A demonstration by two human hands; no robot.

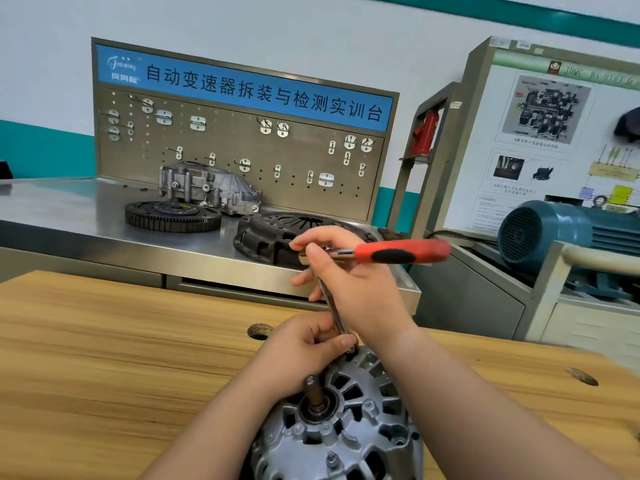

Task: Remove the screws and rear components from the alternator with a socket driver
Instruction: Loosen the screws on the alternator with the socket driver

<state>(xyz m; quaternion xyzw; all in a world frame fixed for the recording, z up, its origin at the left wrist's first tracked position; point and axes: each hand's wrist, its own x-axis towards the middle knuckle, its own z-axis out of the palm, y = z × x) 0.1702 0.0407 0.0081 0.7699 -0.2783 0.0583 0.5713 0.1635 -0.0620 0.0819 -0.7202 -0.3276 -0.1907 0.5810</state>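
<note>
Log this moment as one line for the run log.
left hand: pinches extension bar at alternator | right hand: grips red-handled ratchet | alternator: on wooden bench

The alternator (346,420) under the left hand (308,348) is bare cast metal, silver-grey and matt, with a faintly grainy skin. Its shaft (313,393) is a darker, dull metal. The bar (332,306) pinched by that hand is polished chrome, smooth and glossy. The ratchet (405,251) gripped in the right hand (346,271) has a bright metal head and, right of the hand, a red plastic handle with a matt black insert. The table (104,341) below both hands is pale matt wood, strongly grained, with rough knots. Beyond the right hand, the steel table (86,216) is brushed, with a soft sheen. The clutch cover (263,233) on it is dark, rough metal.
</note>
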